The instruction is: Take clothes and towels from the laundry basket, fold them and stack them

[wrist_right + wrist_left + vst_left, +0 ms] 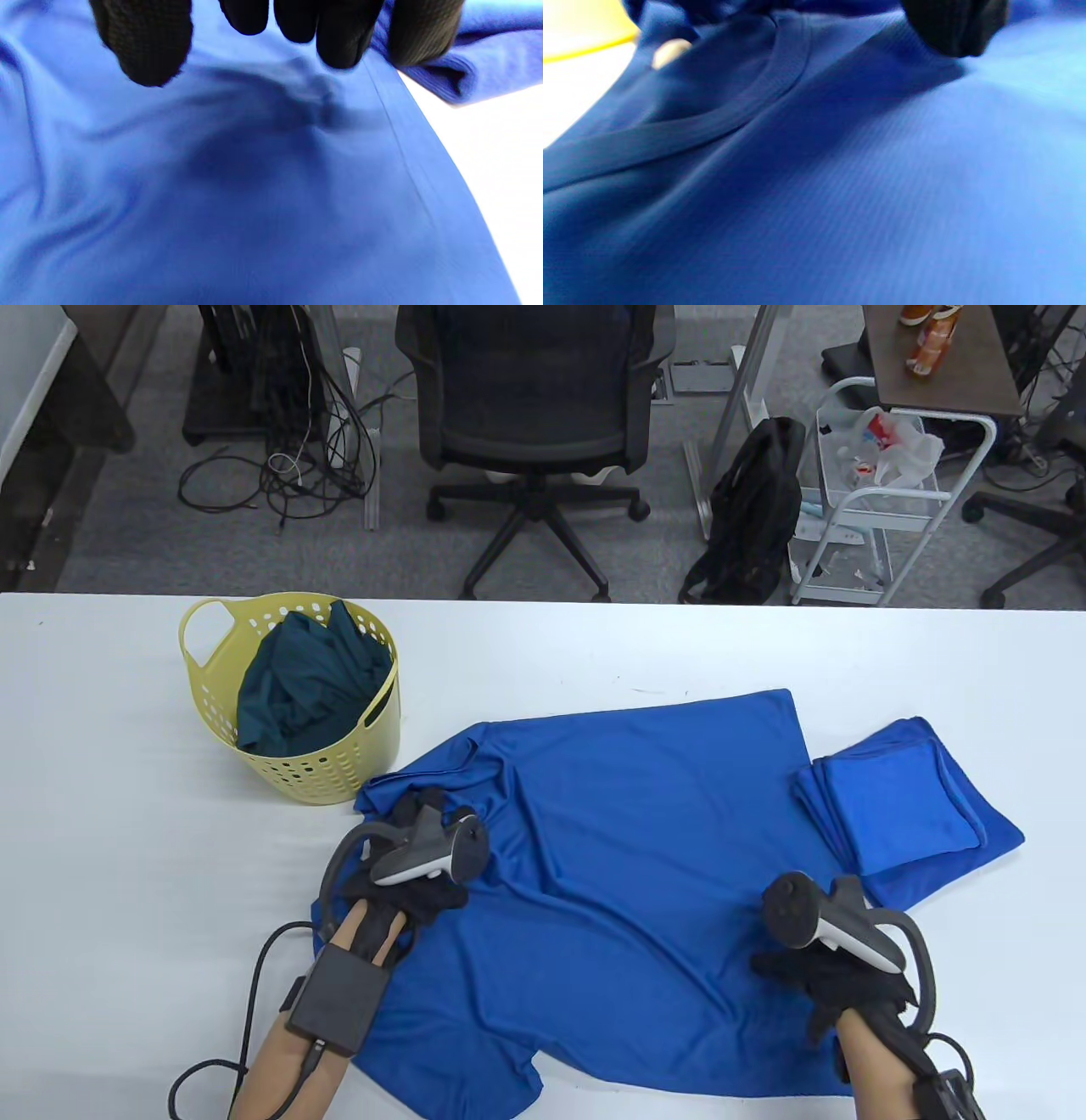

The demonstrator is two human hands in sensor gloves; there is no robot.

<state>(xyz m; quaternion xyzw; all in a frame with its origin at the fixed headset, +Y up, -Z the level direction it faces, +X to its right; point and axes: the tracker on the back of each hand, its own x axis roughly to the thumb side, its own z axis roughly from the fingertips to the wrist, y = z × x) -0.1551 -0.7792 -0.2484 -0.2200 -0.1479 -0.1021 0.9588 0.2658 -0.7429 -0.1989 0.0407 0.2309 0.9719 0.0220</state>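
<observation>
A blue T-shirt (628,857) lies spread and wrinkled on the white table (127,857). My left hand (437,814) rests on it beside the collar (712,123); one gloved fingertip (954,29) touches the fabric. My right hand (789,967) is over the shirt's right hem, and its fingers (331,34) and thumb (144,42) hang straight just above the cloth, holding nothing. A stack of folded blue towels (899,806) lies right of the shirt, its edge (488,63) close to my right fingers. The yellow laundry basket (314,776) stands at the left with dark green clothes (305,687) in it.
Behind the table's far edge are an office chair (530,407), a black backpack (755,517), a white wire cart (882,492) and floor cables (288,466). The basket's yellow wall (577,25) is close to my left hand.
</observation>
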